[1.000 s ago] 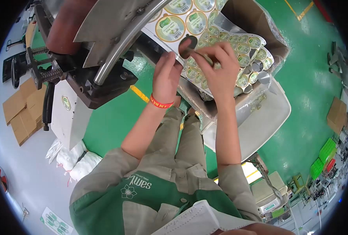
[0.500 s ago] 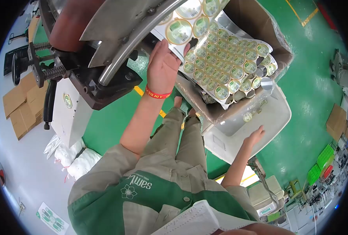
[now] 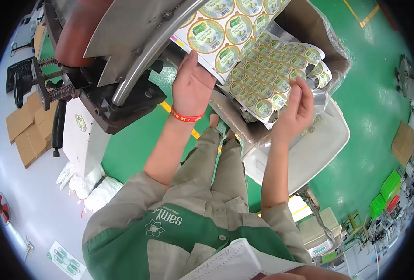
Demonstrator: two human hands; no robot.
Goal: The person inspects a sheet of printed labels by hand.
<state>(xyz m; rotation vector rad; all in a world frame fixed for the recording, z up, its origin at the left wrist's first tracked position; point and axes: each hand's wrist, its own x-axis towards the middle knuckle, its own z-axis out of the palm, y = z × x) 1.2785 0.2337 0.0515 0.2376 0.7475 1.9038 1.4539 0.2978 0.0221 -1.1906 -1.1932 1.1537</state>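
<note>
My left hand point(image 3: 193, 91), with a red wristband, grips the lower edge of a printed sheet of round labels point(image 3: 239, 29). Its thumb shows at the sheet's edge, while the other fingers are partly hidden behind it. My right hand point(image 3: 294, 114) is raised in front of the carton, fingers curled in and thumb close to the index finger. Whether anything small sits between those fingertips I cannot make out. Behind it, a stack of label sheets point(image 3: 263, 70) with cut-out gaps lies in a plastic-lined carton point(image 3: 305, 21).
At the left stands a machine with a curved metal bar point(image 3: 144, 63) and a dark base point(image 3: 123, 105). A white tub point(image 3: 326, 149) with a few small pieces inside sits below the carton. White bags point(image 3: 102, 192) and flat cardboard point(image 3: 32, 128) lie on the left.
My right hand has risen from over the white tub to in front of the stacked sheets, its fingers curling in. The held sheet has shifted, showing more labels. My left hand has barely moved.
</note>
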